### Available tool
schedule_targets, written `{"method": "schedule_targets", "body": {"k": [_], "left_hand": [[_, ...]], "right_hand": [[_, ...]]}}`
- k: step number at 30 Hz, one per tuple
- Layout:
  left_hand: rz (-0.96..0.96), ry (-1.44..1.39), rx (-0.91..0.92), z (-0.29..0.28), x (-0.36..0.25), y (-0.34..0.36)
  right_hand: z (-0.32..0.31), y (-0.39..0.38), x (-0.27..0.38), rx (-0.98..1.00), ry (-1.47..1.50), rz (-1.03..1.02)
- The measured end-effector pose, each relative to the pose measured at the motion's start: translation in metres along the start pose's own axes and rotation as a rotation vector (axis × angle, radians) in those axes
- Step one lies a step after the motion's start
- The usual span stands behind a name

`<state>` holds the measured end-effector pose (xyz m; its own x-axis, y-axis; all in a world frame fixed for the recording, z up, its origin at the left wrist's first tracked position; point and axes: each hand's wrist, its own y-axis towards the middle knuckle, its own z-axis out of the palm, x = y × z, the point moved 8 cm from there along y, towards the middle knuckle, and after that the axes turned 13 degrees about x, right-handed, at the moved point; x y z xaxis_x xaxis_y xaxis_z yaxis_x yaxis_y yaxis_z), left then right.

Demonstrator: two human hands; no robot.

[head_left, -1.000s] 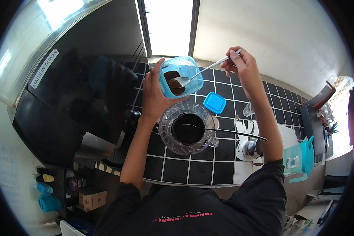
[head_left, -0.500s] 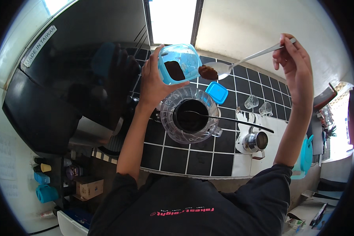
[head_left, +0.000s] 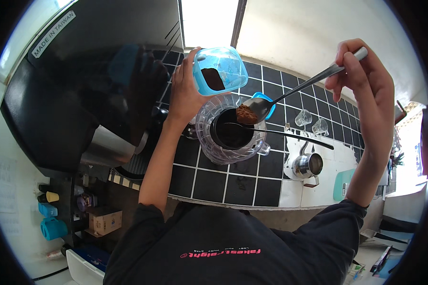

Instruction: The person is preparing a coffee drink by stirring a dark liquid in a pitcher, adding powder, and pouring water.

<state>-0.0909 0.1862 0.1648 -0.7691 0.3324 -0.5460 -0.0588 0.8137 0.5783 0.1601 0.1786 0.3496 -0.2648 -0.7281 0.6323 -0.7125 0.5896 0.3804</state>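
My left hand (head_left: 183,95) grips a translucent blue tub (head_left: 234,72), tilted so that dark brown powder (head_left: 212,79) shows inside. High on the right, the fingers of my right hand (head_left: 368,83) pinch the handle end of a metal spoon (head_left: 302,86). A heap of brown powder (head_left: 246,114) sits on its bowl, above the right side of a round black vessel (head_left: 218,138). That vessel is set in the mouth of a clear ribbed pitcher (head_left: 204,111). A second, long-handled dark spoon (head_left: 295,136) rests in it, its handle sticking out to the right.
A blue lid (head_left: 272,111) lies behind the spoon, partly hidden. Two small glasses (head_left: 303,118) and a steel pot (head_left: 308,164) stand to the right on the black-tiled counter (head_left: 242,190). A large black machine (head_left: 71,95) fills the left. A teal container (head_left: 342,184) is near my right forearm.
The loaded spoon has moved from beside the tub down toward the black vessel, and its bowl has tilted. My right hand has shifted slightly right. My left hand keeps hold of the tub.
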Motion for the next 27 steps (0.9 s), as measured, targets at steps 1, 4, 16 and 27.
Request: {"method": "schedule_targets", "body": {"k": [1,4,16,27], "left_hand": [[-0.036,-0.001,0.015,0.001,0.002,0.000],[-0.015,0.015,-0.018,-0.008,0.009,-0.008],[-0.054,-0.079,0.020,-0.007,0.001,-0.005],[0.092,-0.142,-0.024,-0.009,-0.002,-0.005]], "right_hand": [[0.004,-0.002,0.008,0.014,-0.035,-0.014],[0.028,0.000,0.024,0.021,-0.051,-0.056],[0.008,-0.019,0.047,-0.048,-0.320,-0.115],[0.036,0.032,-0.033,-0.092,-0.007,-0.169]]}}
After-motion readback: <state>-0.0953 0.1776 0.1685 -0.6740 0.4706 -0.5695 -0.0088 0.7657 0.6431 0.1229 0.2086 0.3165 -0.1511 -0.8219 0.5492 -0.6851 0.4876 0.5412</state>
